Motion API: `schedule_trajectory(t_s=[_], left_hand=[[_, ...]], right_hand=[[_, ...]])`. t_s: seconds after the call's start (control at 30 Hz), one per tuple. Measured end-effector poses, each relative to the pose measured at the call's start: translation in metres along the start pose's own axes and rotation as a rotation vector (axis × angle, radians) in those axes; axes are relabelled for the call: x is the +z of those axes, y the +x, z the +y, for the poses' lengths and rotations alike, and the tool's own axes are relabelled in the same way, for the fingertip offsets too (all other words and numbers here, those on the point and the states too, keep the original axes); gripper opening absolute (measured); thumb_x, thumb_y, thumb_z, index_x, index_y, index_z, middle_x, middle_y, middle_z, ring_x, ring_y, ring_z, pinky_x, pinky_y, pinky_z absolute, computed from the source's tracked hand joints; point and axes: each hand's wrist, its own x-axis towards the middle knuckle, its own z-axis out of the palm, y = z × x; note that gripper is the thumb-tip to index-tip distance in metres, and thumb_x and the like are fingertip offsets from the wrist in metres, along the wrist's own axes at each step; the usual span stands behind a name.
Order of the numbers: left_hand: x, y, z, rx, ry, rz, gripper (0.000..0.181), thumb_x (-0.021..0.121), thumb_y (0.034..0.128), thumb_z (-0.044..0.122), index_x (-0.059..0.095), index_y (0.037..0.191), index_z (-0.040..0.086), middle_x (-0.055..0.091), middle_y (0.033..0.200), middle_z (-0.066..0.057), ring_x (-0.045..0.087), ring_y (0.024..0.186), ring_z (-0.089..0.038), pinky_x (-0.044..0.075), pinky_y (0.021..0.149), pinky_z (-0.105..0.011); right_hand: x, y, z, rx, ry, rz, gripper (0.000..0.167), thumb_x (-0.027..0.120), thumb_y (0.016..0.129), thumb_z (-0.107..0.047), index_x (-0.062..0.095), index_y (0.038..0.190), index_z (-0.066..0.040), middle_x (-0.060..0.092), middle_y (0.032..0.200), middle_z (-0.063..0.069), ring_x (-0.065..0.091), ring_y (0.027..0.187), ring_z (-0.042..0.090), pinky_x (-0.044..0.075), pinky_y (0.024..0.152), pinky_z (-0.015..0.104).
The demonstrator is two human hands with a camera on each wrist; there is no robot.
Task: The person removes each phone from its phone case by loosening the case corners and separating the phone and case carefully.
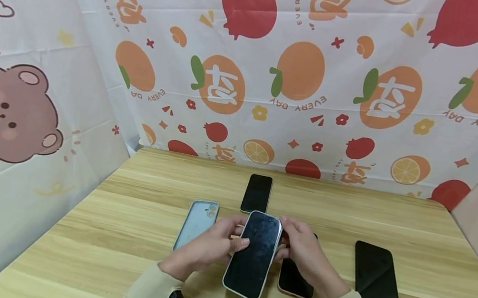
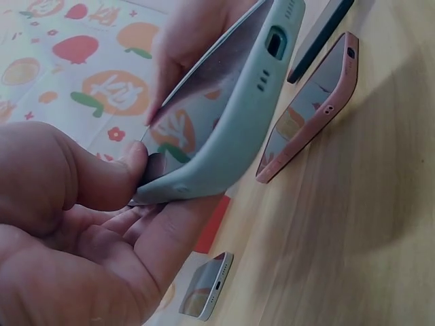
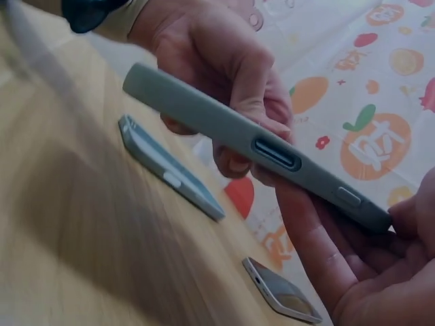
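A smartphone (image 1: 253, 259) with a dark screen, in a pale blue-green case (image 2: 234, 146), is held tilted above the table between both hands. My left hand (image 1: 210, 243) grips its left edge, thumb over the screen and fingers behind. At the upper right corner my right hand (image 1: 308, 259) pinches the phone with thumb and fingers. The right wrist view shows the case's side, with a long slot and a button (image 3: 349, 197). Left of the hands lies a separate light blue phone case (image 1: 198, 222). Partly under my right hand is a pink-edged phone (image 1: 295, 281).
Behind the hands a dark-screened phone (image 1: 256, 194) lies on the wooden table (image 1: 119, 234). A larger black slab (image 1: 379, 288), like a big phone, lies to the right. Fruit-printed cloth (image 1: 299, 71) hangs at the table's far edge, and a bear-printed cloth (image 1: 12, 114) at the left.
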Motion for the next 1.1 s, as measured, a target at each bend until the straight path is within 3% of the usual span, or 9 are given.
schedule_trajectory(t_s=[0.3, 0.43, 0.7, 0.87, 1.0, 1.1], left_hand=[[-0.001, 0.000, 0.000, 0.010, -0.028, -0.021, 0.037, 0.049, 0.1010, 0.001, 0.042, 0.137, 0.000, 0.066, 0.115, -0.017, 0.071, 0.086, -0.020, 0.061, 0.073, -0.042], [-0.002, -0.001, 0.000, 0.017, -0.049, -0.032, 0.036, 0.050, 0.1008, 0.002, 0.043, 0.136, -0.002, 0.068, 0.113, -0.016, 0.070, 0.086, -0.019, 0.060, 0.070, -0.039], [-0.001, 0.000, 0.001, 0.022, -0.086, -0.012, 0.035, 0.050, 0.1012, 0.003, 0.043, 0.134, -0.005, 0.067, 0.107, -0.013, 0.069, 0.084, -0.017, 0.061, 0.072, -0.040], [0.000, 0.002, -0.001, 0.013, -0.072, 0.013, 0.032, 0.050, 0.1011, 0.003, 0.044, 0.132, -0.006, 0.067, 0.106, -0.013, 0.069, 0.083, -0.017, 0.061, 0.072, -0.041], [-0.001, 0.003, -0.001, -0.003, -0.071, 0.038, 0.033, 0.050, 0.1020, 0.006, 0.044, 0.132, -0.004, 0.065, 0.109, -0.014, 0.069, 0.085, -0.018, 0.061, 0.074, -0.042], [-0.003, 0.004, -0.001, -0.009, -0.069, 0.085, 0.034, 0.050, 0.1023, 0.008, 0.044, 0.134, -0.003, 0.066, 0.111, -0.015, 0.070, 0.087, -0.019, 0.061, 0.075, -0.043]], right_hand=[[-0.004, 0.001, 0.003, 0.009, 0.268, -0.111, 0.038, 0.037, 0.108, -0.036, 0.061, 0.111, -0.007, 0.072, 0.095, 0.000, 0.070, 0.085, 0.011, 0.061, 0.069, 0.030], [-0.001, 0.001, 0.004, 0.026, 0.363, -0.101, 0.035, 0.036, 0.109, -0.033, 0.063, 0.107, -0.011, 0.073, 0.094, -0.001, 0.071, 0.085, 0.009, 0.061, 0.073, 0.030], [0.006, 0.005, 0.007, 0.038, 0.310, -0.005, 0.039, 0.036, 0.107, -0.041, 0.060, 0.108, -0.010, 0.068, 0.086, -0.004, 0.065, 0.075, 0.007, 0.060, 0.069, 0.030], [0.009, 0.006, 0.010, 0.096, 0.324, 0.032, 0.044, 0.034, 0.106, -0.047, 0.055, 0.117, -0.010, 0.069, 0.094, -0.003, 0.068, 0.082, 0.009, 0.059, 0.072, 0.030], [0.009, 0.003, 0.012, 0.099, 0.346, -0.020, 0.051, 0.031, 0.107, -0.045, 0.050, 0.134, -0.006, 0.069, 0.109, 0.001, 0.069, 0.096, 0.013, 0.059, 0.080, 0.033], [0.010, -0.001, 0.013, 0.086, 0.318, -0.101, 0.053, 0.031, 0.109, -0.040, 0.042, 0.144, -0.002, 0.067, 0.120, 0.004, 0.068, 0.106, 0.017, 0.059, 0.087, 0.037]])
